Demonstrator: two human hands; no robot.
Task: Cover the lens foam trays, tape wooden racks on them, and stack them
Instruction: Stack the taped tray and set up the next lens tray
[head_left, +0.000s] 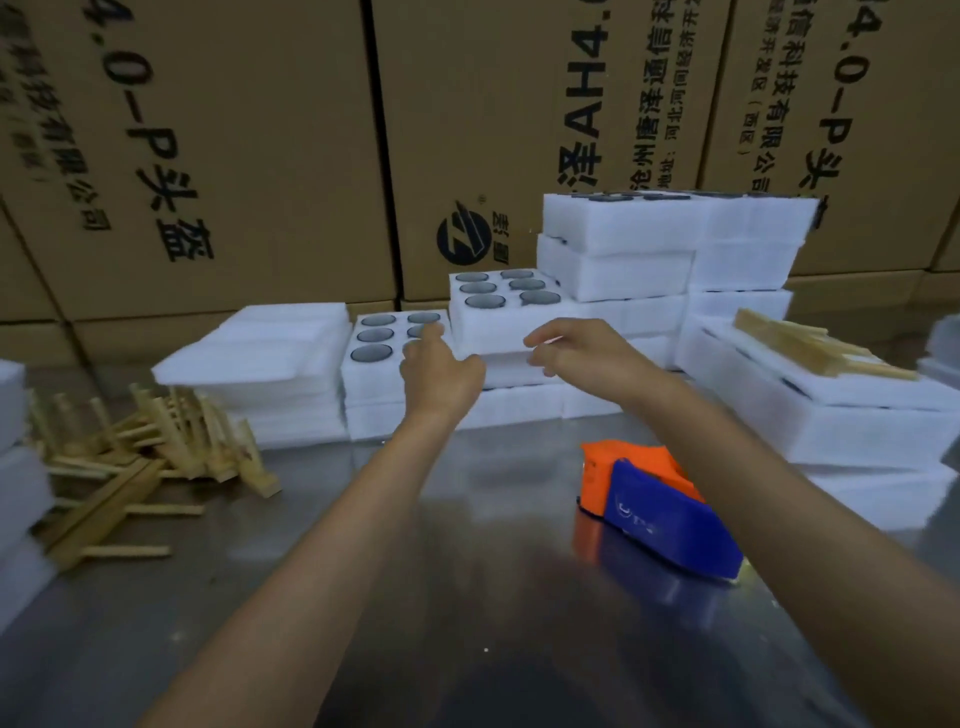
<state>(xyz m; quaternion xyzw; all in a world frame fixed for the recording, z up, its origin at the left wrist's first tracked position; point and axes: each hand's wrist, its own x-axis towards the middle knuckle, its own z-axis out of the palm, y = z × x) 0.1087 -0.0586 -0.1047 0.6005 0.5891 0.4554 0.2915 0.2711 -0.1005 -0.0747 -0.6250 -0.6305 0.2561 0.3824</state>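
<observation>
Reaching out over a steel table (322, 525), both bare arms stretch toward the foam stacks. Far left, a loose heap of wooden racks (150, 457) lies on the metal, sticks pointing every way. Just beyond it sits a stack of plain foam covers (270, 353), no holes showing. Beside that, a low tray (384, 338) with dark lenses in its round pockets, and here's the left hand (441, 369), fingers loosely spread, forefinger over the tray's right edge, gripping nothing. Next over, a taller tray (498, 306), six lenses on show, uncovered. The right hand (576, 348) is at its front right corner, fingers curled near the foam; motion blur makes it hard to say whether they pinch the edge. Near the right forearm, an orange and blue tape dispenser (654, 514) rests on the table. Behind, more white trays pile high against cardboard boxes (249, 156). Far right, a covered stack (831, 415) carries a rack (810, 345) lying flat on top.
</observation>
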